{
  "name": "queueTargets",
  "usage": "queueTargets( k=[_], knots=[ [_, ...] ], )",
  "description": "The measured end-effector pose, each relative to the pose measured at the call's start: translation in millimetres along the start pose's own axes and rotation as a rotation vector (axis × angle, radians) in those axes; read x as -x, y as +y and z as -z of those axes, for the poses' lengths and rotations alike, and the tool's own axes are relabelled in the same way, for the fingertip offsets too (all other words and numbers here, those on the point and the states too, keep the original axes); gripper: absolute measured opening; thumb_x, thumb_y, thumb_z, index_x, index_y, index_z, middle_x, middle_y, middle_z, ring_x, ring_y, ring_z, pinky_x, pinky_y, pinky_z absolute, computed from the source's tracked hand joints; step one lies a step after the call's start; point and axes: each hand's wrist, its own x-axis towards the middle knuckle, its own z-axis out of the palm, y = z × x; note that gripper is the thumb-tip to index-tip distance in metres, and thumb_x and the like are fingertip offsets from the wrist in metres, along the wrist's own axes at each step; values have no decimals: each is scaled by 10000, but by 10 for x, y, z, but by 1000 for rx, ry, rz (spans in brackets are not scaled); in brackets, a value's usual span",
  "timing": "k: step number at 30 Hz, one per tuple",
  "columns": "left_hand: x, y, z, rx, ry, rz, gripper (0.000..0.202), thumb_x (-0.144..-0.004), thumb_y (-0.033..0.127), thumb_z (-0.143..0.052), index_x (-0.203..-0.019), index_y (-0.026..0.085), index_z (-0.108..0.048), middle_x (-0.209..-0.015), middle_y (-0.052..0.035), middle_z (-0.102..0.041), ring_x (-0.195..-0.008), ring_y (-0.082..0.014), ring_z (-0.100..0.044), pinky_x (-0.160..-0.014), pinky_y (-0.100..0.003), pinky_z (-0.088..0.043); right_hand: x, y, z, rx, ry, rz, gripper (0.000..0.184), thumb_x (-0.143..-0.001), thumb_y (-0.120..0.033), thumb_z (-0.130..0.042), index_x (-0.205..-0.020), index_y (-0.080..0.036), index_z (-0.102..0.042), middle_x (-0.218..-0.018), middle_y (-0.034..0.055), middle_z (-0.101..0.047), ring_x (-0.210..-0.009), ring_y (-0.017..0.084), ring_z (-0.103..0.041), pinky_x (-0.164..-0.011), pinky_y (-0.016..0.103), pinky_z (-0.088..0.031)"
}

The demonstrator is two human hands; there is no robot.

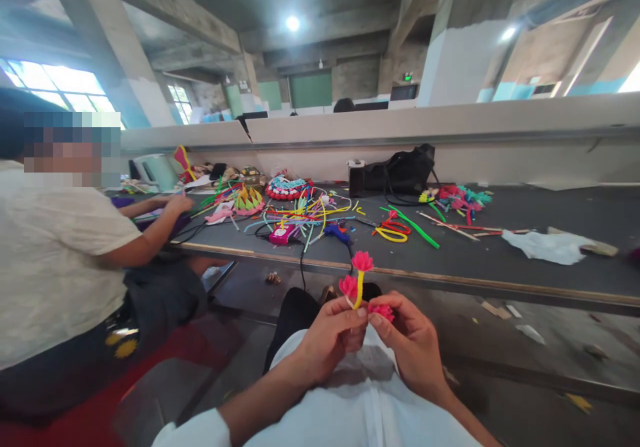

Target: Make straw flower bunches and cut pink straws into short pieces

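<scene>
My left hand is closed on the stems of a pipe-cleaner flower sprig. One pink flower tops a fuzzy yellow stem, and a second pink flower sits lower beside a whitish stem. Close against it, my right hand pinches another pink flower between thumb and fingers. Both hands are held over my lap, in front of the table edge. Whether the right-hand flower is joined to the sprig is hidden by my fingers.
On the dark table lie loose pipe cleaners, scissors, a blue glue gun, a pink device and a black bag. White tissue is at right. A co-worker sits at left, hands over the table.
</scene>
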Motion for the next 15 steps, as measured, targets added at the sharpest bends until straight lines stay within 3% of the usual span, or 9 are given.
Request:
queueTargets(
  k=[6,9,12,15],
  knots=[
    [-5,-14,6,-113,22,6,300,-760,380,-707,-732,137,-534,-521,54,-420,-423,-40,-311,-416,-209,-175,0,60,-3,17,62,25,113,-756,-283,-757,-823,-203,-715,-688,-15,-542,-598,105,-495,-523,208,-411],
    [-10,-21,21,-146,19,29,332,-772,434,-686,-743,153,-513,-492,70,-397,-386,-32,-255,-393,-208,-129,3,67,-3,30,58,11,130,-760,-302,-752,-816,-191,-713,-705,1,-561,-613,122,-517,-529,222,-431],
    [-20,-19,39,-123,53,2,352,-752,432,-709,-755,158,-489,-482,101,-308,-408,-21,-167,-404,-198,-77,-42,-7,16,30,15,-25,193,-793,-320,-721,-942,-200,-695,-740,8,-572,-638,134,-532,-563,240,-464],
    [-32,-27,56,-85,103,-17,372,-711,401,-745,-751,167,-458,-494,110,-273,-424,-21,-150,-410,-196,-60,-96,-244,79,40,37,57,285,-853,-346,-656,-1112,-229,-643,-833,22,-559,-688,143,-532,-602,256,-476]
  ],
)
